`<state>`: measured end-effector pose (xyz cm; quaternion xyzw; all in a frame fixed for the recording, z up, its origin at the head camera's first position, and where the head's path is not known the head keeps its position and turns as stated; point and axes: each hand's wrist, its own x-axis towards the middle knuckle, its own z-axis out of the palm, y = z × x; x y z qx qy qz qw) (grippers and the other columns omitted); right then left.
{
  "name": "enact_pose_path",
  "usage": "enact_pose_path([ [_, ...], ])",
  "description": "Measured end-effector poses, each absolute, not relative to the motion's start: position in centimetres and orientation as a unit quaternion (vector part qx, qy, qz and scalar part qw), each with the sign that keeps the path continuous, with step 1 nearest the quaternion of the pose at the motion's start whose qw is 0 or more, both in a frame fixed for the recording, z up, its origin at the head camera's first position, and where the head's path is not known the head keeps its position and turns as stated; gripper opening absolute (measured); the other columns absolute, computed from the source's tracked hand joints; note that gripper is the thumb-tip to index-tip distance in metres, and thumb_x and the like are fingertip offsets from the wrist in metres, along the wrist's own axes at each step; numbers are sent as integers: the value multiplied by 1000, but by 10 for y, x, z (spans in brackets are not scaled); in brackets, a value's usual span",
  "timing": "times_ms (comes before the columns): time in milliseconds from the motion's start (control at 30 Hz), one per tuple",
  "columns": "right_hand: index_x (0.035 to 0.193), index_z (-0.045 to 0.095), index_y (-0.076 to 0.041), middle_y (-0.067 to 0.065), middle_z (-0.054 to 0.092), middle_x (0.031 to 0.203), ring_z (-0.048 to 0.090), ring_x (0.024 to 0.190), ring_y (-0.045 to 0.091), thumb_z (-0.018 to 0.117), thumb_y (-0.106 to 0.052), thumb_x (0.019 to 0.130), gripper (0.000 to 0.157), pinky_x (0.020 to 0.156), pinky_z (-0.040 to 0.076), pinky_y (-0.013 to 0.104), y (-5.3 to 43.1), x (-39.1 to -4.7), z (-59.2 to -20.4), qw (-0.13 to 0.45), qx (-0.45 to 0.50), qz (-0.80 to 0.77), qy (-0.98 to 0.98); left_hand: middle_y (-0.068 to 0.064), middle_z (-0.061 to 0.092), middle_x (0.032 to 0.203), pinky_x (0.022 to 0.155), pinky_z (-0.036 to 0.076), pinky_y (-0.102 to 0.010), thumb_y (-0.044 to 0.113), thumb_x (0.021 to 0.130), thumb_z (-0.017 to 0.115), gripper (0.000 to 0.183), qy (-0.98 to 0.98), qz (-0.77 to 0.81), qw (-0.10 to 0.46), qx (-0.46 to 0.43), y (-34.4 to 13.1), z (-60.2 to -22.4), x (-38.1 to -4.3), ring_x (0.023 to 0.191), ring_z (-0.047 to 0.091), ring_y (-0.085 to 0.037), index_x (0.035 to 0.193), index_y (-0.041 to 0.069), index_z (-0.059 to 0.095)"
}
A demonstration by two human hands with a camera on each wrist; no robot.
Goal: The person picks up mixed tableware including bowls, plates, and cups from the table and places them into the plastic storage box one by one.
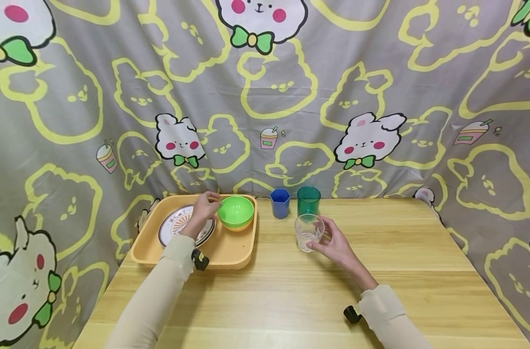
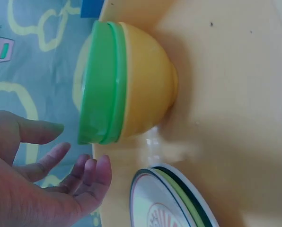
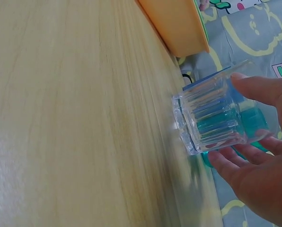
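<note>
My left hand (image 1: 203, 209) hovers over the tray, close to the left of a stack of bowls with green bowls (image 1: 236, 212) on top and a yellow bowl (image 2: 148, 80) beneath. In the left wrist view its thumb and fingers are apart and hold nothing. Under that wrist lies a stack of round plates (image 1: 170, 230), the top one white with a dark rim and an orange ray pattern. My right hand (image 1: 336, 245) grips a clear ribbed glass (image 3: 212, 111), thumb on one side and fingers on the other. The glass is upright at the table; whether its base touches is unclear.
An orange-yellow tray (image 1: 230, 252) stands at the left of the wooden table (image 1: 282, 300). Behind the clear glass are a blue hexagonal cup (image 1: 280, 206) and a green transparent cup (image 1: 308, 198). A patterned curtain (image 1: 282, 126) hangs along the back and sides.
</note>
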<state>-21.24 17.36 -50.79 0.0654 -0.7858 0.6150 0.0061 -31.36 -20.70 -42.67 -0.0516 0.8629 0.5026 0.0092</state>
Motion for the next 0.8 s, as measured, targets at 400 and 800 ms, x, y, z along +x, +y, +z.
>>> enact_pose_path([
  [400, 150, 36, 0, 27, 51, 140, 49, 132, 47, 87, -6, 82, 85, 107, 46, 56, 181, -210, -509, 16, 58, 604, -795, -31, 46, 143, 103, 48, -54, 8, 101, 60, 45, 851, 524, 20, -31, -198, -417, -306, 128, 49, -45, 143, -5, 48],
  [800, 151, 38, -1, 24, 53, 139, 49, 131, 42, 86, -6, 83, 83, 106, 48, 55, 196, -198, -496, 45, 61, 613, -786, -29, 49, 142, 112, 42, -48, 4, 101, 61, 41, 808, 586, -35, 38, -202, -417, -292, 131, 50, -43, 140, -5, 52],
])
